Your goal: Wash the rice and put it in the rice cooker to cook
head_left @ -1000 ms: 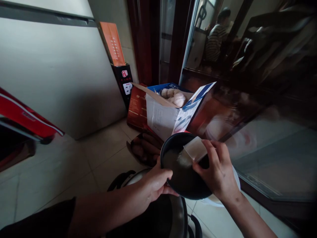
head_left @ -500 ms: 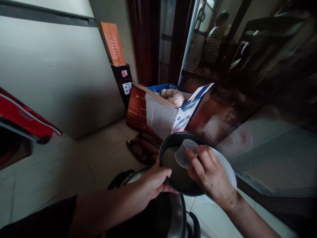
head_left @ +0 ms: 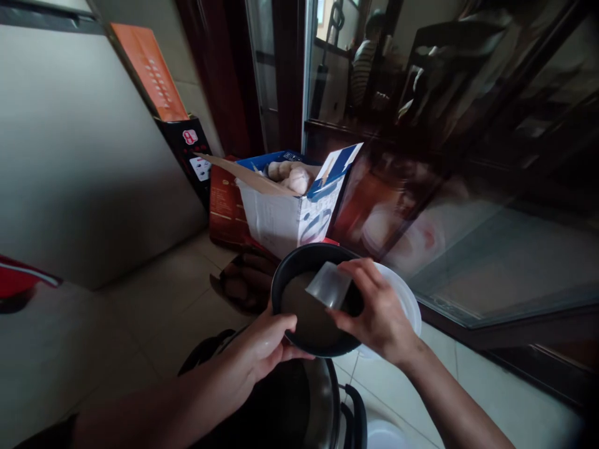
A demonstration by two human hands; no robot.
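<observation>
My left hand (head_left: 274, 340) grips the near left rim of a dark round pot (head_left: 299, 252), thumb over the edge and fingers beneath. The pot is tilted a little, and a flat greyish-brown layer covers its bottom; I cannot tell what it is. Inside its right part, my right hand (head_left: 377, 312) holds a small translucent plastic cup (head_left: 330, 285), tipped with its mouth to the left. Behind the right hand a white plastic tub (head_left: 407, 293) partly shows. Below my left forearm stands a larger pot (head_left: 322, 399) with black handles.
An open cardboard box (head_left: 274, 215) holding garlic bulbs stands beyond the pot, beside a reddish-brown box (head_left: 224, 206). Brown elongated things (head_left: 248, 280) lie in a bag on the floor. A fridge (head_left: 93, 156) is left, a glass door (head_left: 468, 249) right, reflecting a person.
The view has swung right, so everything sits further left. In the pot, the cup has turned from showing its round mouth to lying more sideways. Both hands keep their holds.
</observation>
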